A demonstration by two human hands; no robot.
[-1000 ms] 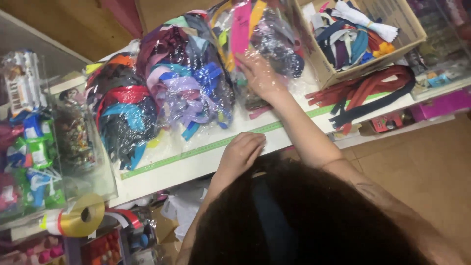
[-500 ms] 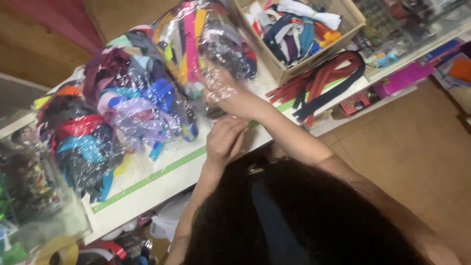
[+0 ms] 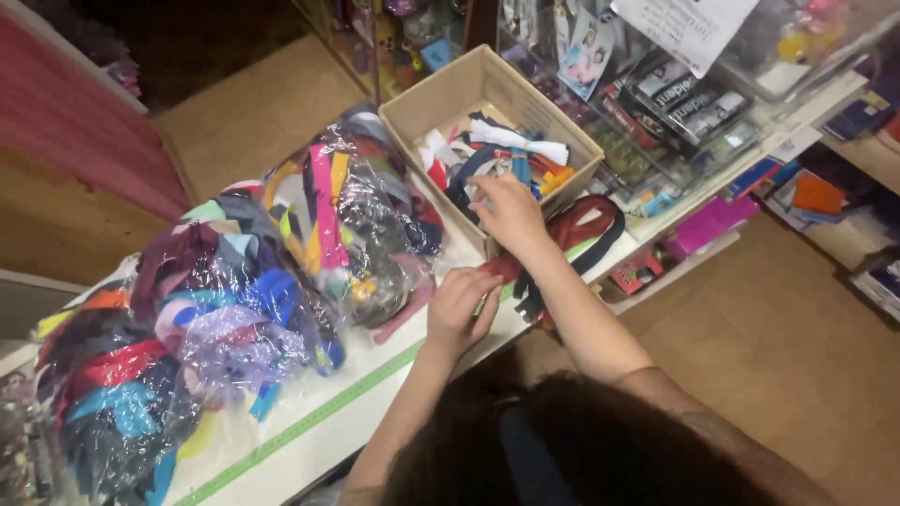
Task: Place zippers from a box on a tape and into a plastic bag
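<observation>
Head view: looks down over dark hair onto a white counter [image 3: 309,450] with a green strip along it, both arms reaching forward.
Right hand [image 3: 509,212]: reaches over the near edge of the cardboard box [image 3: 441,94], palm down, fingers curled loosely onto the ribbons inside; whether it pinches one I cannot tell, since the fingertips are partly hidden.
Left hand [image 3: 459,307]: lies on the counter just in front of the box, fingers bent and close together, touching the near end of the dark red bands [image 3: 586,225]; a firm grasp cannot be made out.
Cardboard box: open, brown, standing at the far end of the counter, tilted in the view; holds a loose mix of ribbons [image 3: 511,155] in white, navy, red, blue and orange.
Dark red bands: a bundle of red and dark loops lying on the counter just right of the box, running under the right forearm.
Plastic bags [image 3: 281,272]: clear, crinkled, stuffed with many-coloured ribbons, pink, yellow, blue, purple, red; they fill the counter left of the hands, the nearest one just beside the left hand.
Display case [image 3: 675,103]: glass-fronted, beyond the box, packed with small packaged goods.
Pink packets [image 3: 712,220]: on the lower ledge right of the bands.
Floor [image 3: 797,337]: tan, to the right.
</observation>
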